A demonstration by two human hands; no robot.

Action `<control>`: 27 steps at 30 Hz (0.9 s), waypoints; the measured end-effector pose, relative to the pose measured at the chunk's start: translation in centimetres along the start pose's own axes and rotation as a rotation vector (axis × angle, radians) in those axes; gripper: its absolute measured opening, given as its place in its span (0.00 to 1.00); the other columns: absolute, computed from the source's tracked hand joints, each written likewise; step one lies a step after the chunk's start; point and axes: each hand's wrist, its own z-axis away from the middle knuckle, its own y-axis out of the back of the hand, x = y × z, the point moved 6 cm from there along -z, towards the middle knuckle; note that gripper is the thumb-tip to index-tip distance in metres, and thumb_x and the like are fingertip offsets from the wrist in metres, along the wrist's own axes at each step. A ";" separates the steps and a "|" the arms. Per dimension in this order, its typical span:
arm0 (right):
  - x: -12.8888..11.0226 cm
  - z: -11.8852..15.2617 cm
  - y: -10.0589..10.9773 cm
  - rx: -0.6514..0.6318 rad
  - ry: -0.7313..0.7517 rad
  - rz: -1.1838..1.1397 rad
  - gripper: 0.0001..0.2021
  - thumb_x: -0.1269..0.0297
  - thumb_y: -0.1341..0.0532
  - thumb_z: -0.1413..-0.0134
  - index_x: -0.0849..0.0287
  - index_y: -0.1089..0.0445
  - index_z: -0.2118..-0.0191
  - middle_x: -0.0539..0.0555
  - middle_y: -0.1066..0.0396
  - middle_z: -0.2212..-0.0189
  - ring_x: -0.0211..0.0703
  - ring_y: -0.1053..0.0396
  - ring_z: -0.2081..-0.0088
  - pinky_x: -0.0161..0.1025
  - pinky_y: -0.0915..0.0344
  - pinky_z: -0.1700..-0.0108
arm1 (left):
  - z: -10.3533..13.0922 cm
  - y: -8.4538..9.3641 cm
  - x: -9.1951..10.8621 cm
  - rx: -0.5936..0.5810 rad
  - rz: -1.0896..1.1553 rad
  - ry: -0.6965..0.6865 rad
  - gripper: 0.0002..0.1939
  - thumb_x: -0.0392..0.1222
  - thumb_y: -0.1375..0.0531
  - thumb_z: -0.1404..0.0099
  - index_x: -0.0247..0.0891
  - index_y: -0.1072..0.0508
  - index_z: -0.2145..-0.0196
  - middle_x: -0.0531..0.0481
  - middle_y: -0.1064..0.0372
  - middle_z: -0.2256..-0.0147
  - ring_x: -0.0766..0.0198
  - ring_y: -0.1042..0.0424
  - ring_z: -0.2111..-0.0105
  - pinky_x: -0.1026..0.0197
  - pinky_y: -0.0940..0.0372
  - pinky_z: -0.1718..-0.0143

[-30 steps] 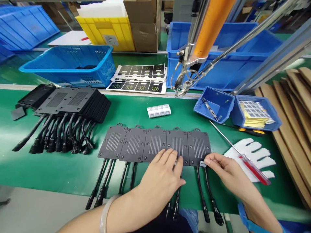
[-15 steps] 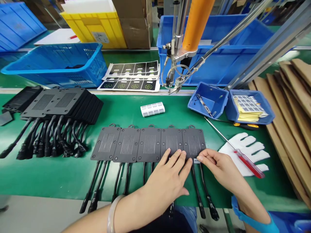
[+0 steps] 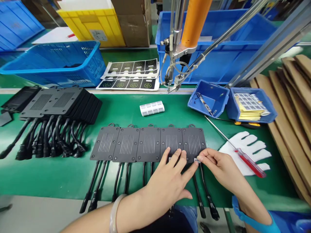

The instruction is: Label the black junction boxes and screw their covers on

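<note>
Several flat black boxes with slotted lids lie edge to edge in a row, each with a hanging loop on top and cables below. My right hand (image 3: 220, 165) pinches a small white label (image 3: 196, 160) at the lower edge of the rightmost black box (image 3: 193, 140). My left hand (image 3: 167, 181) rests with fingers spread on the neighbouring black box (image 3: 171, 139), its index finger reaching to the label. Another white label (image 3: 169, 159) shows partly between the left fingers. A curled sheet of white labels (image 3: 152, 108) lies behind the row.
At left are stacked black boxes with cables (image 3: 59, 100) and a blue basket (image 3: 53, 69). An orange hanging screwdriver (image 3: 196, 24) is at the back. At right are small blue bins (image 3: 209, 97), a red-handled screwdriver (image 3: 250, 163), a white glove (image 3: 243, 152) and cardboard (image 3: 282, 129).
My left index finger has slid slightly right, toward the label under the right fingertips. A label between the left fingers now shows. The whole view has shifted a little.
</note>
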 end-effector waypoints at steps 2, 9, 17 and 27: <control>0.0 0.1 0.0 -0.001 -0.002 0.001 0.17 0.49 0.44 0.40 0.56 0.32 0.72 0.43 0.55 0.82 0.35 0.54 0.78 0.37 0.55 0.75 | -0.1 -0.1 0.0 -0.002 -0.010 0.002 0.49 0.70 0.35 0.47 0.41 0.40 0.35 0.34 0.36 0.40 0.43 0.36 0.41 0.36 0.39 0.42; 0.6 0.5 0.1 0.027 -0.028 -0.007 0.17 0.47 0.44 0.41 0.56 0.32 0.69 0.43 0.52 0.81 0.36 0.50 0.77 0.36 0.51 0.74 | -0.3 0.1 0.2 -0.005 -0.036 0.011 0.48 0.67 0.33 0.47 0.40 0.39 0.36 0.34 0.36 0.41 0.43 0.37 0.41 0.36 0.40 0.41; 0.5 0.7 -0.4 0.244 -0.010 0.077 0.15 0.47 0.39 0.46 0.53 0.39 0.67 0.41 0.51 0.81 0.36 0.48 0.79 0.35 0.49 0.75 | 0.5 0.9 0.0 -0.052 0.053 -0.034 0.50 0.67 0.34 0.47 0.31 0.39 0.37 0.30 0.39 0.39 0.39 0.40 0.38 0.38 0.41 0.40; -1.6 -1.0 1.8 0.226 0.155 -0.012 0.18 0.44 0.43 0.44 0.53 0.36 0.60 0.44 0.46 0.81 0.39 0.41 0.79 0.35 0.40 0.77 | 0.7 7.0 -17.8 0.091 0.182 0.421 0.16 0.37 0.44 0.29 0.30 0.32 0.45 0.37 0.32 0.49 0.48 0.31 0.49 0.46 0.36 0.47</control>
